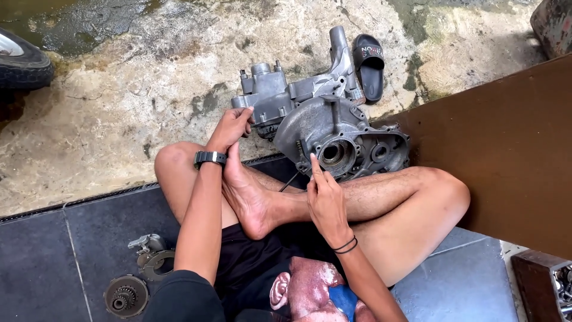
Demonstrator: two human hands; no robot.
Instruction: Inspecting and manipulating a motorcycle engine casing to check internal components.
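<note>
Left hand (229, 128) curled onto the left edge of a grey cast-metal engine case (322, 125), gripping it. Right hand (325, 200) loosely open, forefinger raised just near the case's round bearing bore. Case resting on the concrete floor (119, 107), far beyond crossed legs.

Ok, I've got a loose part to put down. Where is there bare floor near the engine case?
Bare dark tile lies left of the gear and small metal part. Open concrete lies left of the engine case. It is crowded by the case: left hand, right hand, crossed legs, sandal and brown board.
</note>
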